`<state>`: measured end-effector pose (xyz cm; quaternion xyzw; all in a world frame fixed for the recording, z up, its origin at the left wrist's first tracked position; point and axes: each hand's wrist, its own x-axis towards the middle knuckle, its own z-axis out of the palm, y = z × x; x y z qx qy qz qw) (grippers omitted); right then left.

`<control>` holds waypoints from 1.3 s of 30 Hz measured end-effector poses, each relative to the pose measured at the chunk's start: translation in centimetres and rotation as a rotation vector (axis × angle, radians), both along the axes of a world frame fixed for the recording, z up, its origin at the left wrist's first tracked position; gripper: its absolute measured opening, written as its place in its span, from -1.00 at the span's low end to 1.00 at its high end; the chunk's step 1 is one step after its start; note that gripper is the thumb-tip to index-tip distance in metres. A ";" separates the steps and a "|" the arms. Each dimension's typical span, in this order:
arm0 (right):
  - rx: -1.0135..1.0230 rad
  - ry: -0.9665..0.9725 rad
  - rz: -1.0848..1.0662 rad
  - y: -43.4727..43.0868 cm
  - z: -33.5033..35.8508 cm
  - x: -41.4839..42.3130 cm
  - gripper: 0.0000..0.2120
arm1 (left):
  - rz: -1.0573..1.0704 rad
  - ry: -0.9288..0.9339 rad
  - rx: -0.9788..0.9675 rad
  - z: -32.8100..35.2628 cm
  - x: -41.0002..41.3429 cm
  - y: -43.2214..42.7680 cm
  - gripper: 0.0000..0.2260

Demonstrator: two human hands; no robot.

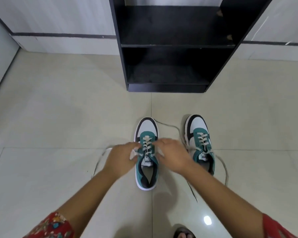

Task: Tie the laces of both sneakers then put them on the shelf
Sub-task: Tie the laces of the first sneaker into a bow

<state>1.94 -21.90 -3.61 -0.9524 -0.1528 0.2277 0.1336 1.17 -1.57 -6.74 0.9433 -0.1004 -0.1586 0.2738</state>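
Two teal, white and black sneakers stand side by side on the tiled floor, toes pointing at the shelf. The left sneaker (147,152) has loose grey laces trailing out to both sides. My left hand (120,157) is at its left side, fingers closed on a lace by the upper eyelets. My right hand (172,155) rests at its right side, fingers curled near the laces; whether it pinches one is blurred. The right sneaker (200,143) stands untouched, its untied laces (225,170) spread on the floor. A black open shelf (177,45) stands just beyond.
The shelf's two visible boards hold nothing. White walls with a dark stripe (58,34) run behind it. A sandalled foot (183,233) shows at the bottom edge. Red patterned sleeves cover both forearms near the frame's corners.
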 end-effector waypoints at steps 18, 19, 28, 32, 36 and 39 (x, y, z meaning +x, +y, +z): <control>-0.073 -0.049 -0.283 -1.7 -1.9 -0.6 -0.79 | 0.028 -0.126 0.351 -1.8 0.1 1.3 -0.87; -0.069 -0.047 -0.289 -1.7 -2.0 -0.6 -0.80 | 0.040 -0.128 0.358 -1.9 0.1 1.4 -0.86; -0.058 -0.016 -0.292 -2.2 -2.7 -0.6 -0.81 | 0.041 -0.140 0.350 -2.1 0.0 2.0 -0.87; -0.093 -0.083 -0.237 -2.1 -3.0 -1.0 -0.79 | 0.042 -0.099 0.370 -1.9 -0.3 1.6 -0.85; 0.070 -0.191 -0.279 -2.3 -3.6 -2.6 -0.72 | 0.282 -0.159 0.176 -2.0 -2.4 0.6 -0.84; 0.224 -0.075 -0.533 -1.5 -3.0 -3.5 -0.68 | 0.626 0.184 -0.146 -1.6 -3.1 -0.9 -0.70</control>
